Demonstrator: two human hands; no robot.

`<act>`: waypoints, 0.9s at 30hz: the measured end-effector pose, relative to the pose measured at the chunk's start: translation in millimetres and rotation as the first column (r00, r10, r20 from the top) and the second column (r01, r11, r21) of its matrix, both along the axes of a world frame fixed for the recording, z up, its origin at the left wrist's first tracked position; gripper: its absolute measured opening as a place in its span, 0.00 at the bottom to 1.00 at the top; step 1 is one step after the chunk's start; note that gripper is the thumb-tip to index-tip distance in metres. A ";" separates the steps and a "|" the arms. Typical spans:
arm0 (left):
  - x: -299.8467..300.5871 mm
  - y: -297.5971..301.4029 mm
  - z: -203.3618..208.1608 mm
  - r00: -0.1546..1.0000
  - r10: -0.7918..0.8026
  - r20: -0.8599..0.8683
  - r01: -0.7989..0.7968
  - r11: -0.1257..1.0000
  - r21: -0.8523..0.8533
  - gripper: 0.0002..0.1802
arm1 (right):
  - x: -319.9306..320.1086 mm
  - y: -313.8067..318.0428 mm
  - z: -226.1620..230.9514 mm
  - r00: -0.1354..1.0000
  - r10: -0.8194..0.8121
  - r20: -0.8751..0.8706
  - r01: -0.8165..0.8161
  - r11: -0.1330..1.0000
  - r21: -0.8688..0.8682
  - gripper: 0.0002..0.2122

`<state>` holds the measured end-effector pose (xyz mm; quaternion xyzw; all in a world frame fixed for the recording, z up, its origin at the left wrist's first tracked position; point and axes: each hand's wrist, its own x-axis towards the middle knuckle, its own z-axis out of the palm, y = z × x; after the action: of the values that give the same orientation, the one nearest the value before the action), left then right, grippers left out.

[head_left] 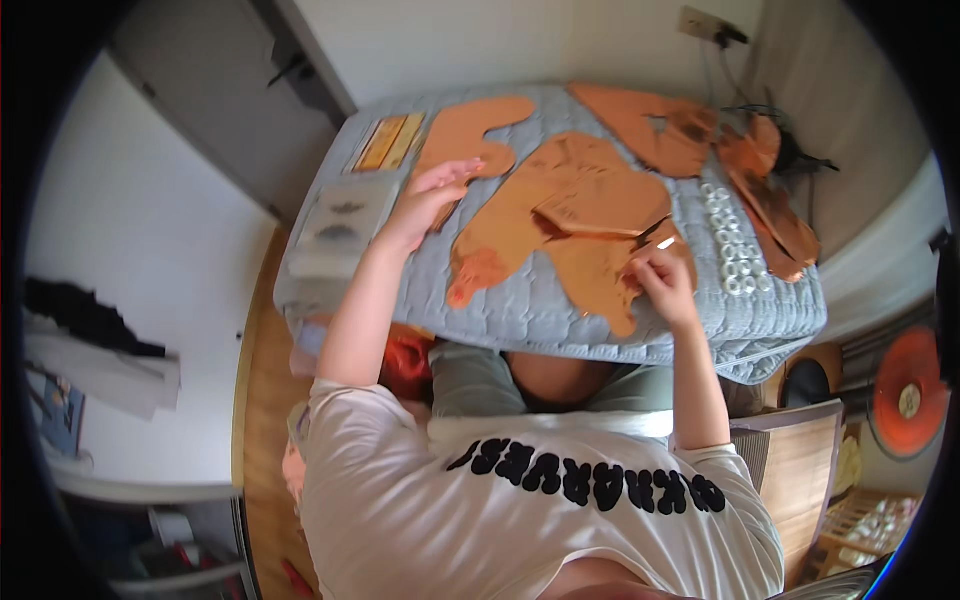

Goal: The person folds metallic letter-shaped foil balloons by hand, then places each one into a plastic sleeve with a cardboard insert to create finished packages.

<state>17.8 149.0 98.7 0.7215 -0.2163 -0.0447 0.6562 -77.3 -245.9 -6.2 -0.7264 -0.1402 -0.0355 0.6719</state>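
A large, flat copper-coloured foil balloon (pixel 585 175) lies in front of me on the quilted mattress, creased and partly folded over itself. At its right edge my right hand (pixel 662 287) is closed, its fingers pinching the foil. A small bright white spot shows just above those fingers; whether it is a glint or a separate piece I cannot tell. My left hand (pixel 435 197) is held with fingers apart over the edge of a second flat foil balloon (pixel 480 118), and nothing shows in its grasp.
Further foil balloons (pixel 650 125) lie at the back and on the right (pixel 770 215). Beside them are rows of small clear rolls (pixel 735 245). Clear plastic packets (pixel 345 220) and a yellow packet (pixel 390 143) rest on the mattress's (pixel 480 325) left side. Dark cables (pixel 785 150) lie at the right.
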 end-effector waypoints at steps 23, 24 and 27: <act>-212.4 147.1 -293.5 0.632 0.636 0.442 -0.711 0.251 0.656 0.08 | 2.9 3.5 -3.7 0.999 -0.032 0.031 0.030 0.997 0.067 0.08; -210.8 147.4 -297.9 0.619 0.610 0.495 -0.728 0.210 0.652 0.07 | 4.2 4.7 -4.2 0.999 -0.004 0.037 0.000 0.995 0.100 0.08; -210.2 149.3 -305.8 0.600 0.577 0.554 -0.748 0.160 0.644 0.05 | 8.5 -2.9 -7.0 1.000 0.007 0.009 -0.008 0.999 0.047 0.08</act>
<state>-192.4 298.3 -207.1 0.9579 0.1150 0.2148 0.1519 -68.9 -248.8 -13.2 -0.7096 -0.1451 -0.0396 0.6883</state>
